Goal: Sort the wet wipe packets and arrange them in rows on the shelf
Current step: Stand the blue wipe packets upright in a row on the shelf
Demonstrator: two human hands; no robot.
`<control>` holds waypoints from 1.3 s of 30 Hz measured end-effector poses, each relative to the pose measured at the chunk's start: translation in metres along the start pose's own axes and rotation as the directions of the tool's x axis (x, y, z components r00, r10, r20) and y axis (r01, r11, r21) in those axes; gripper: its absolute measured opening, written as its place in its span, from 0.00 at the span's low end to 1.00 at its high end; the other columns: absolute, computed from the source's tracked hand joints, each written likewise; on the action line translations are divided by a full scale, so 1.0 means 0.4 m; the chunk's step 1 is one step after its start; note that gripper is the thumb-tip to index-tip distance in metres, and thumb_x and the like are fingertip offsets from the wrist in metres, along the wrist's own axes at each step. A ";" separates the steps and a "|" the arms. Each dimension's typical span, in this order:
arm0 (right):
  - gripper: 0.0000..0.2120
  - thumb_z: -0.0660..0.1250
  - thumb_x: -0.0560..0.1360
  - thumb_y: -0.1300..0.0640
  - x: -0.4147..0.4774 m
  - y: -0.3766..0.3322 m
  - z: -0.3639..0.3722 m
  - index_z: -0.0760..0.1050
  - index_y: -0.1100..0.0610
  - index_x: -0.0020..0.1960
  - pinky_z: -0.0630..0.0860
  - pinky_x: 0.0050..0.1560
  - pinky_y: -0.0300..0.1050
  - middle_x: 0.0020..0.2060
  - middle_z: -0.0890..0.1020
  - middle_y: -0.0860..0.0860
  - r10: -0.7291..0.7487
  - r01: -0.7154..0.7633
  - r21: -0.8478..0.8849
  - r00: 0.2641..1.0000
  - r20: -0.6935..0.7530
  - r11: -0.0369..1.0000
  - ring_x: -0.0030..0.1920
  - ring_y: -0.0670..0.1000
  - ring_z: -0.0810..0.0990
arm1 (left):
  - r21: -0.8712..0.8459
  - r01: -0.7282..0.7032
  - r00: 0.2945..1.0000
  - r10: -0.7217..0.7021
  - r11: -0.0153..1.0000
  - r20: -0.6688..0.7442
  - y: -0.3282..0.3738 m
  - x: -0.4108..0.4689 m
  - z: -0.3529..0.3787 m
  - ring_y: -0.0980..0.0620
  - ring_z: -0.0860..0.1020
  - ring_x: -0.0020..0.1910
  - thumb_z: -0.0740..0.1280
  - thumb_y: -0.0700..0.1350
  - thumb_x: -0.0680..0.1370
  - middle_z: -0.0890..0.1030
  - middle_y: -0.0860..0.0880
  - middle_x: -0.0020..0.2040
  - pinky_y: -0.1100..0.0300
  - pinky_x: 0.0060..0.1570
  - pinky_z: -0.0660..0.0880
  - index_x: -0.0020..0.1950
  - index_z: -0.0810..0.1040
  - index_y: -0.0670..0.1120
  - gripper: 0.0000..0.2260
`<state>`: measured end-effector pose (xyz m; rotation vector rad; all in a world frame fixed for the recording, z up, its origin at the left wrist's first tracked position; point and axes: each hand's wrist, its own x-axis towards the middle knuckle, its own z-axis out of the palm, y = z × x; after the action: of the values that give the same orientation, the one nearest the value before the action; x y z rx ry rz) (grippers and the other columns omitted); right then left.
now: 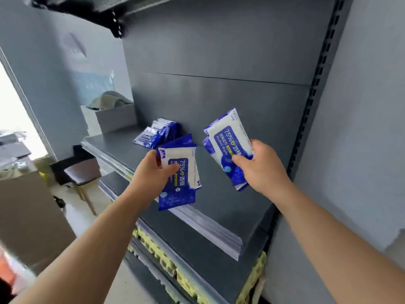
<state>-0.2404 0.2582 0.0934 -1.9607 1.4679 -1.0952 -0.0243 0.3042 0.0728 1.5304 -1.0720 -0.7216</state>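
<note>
Shop: slotted grey retail shelving [230,176], stocked packets [157,133]

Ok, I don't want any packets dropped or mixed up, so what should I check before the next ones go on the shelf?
1. Grip of left hand on left bundle: ok, thumb across the front.
2. Grip of right hand on right bundle: ok.
3. Same product in both: top packets both read 75%, ok; those underneath, cannot tell.
4. Bare shelf beside the standing row: ok.
5. Neatness of that row: not ok, packets lean and fan out.
6. Is the grey box out of the way: ok, at the shelf's far end.
</note>
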 end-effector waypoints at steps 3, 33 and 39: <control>0.06 0.64 0.76 0.54 0.071 -0.059 0.113 0.73 0.55 0.51 0.77 0.45 0.48 0.46 0.81 0.48 0.024 -0.023 -0.029 0.999 0.028 0.999 0.45 0.53 0.79 | -0.050 0.039 0.998 -0.041 0.998 -0.041 -0.034 0.101 -0.096 0.52 0.81 0.46 0.70 0.41 0.76 0.82 0.50 0.50 0.55 0.44 0.78 0.57 0.74 0.46 0.12; 0.08 0.64 0.74 0.56 0.667 -0.034 0.783 0.73 0.58 0.51 0.78 0.46 0.48 0.49 0.81 0.53 0.499 -0.485 -0.359 0.865 -0.060 0.798 0.46 0.56 0.80 | -0.053 0.284 0.792 -0.203 0.957 0.575 -0.350 1.105 -0.402 0.47 0.84 0.43 0.71 0.31 0.72 0.85 0.44 0.46 0.53 0.39 0.82 0.57 0.75 0.42 0.16; 0.22 0.68 0.73 0.51 0.649 -0.067 0.810 0.70 0.54 0.65 0.74 0.57 0.49 0.61 0.75 0.52 0.497 -0.505 -0.530 0.850 -0.173 0.681 0.59 0.55 0.75 | -0.053 0.277 0.681 -0.156 0.959 0.716 -0.396 1.196 -0.406 0.45 0.83 0.51 0.71 0.33 0.71 0.83 0.42 0.54 0.52 0.45 0.82 0.62 0.73 0.40 0.20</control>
<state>0.0669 -0.0090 0.0092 -1.6795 2.3582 -0.4485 0.3540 -0.0599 0.0032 1.2599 -1.3496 -1.6233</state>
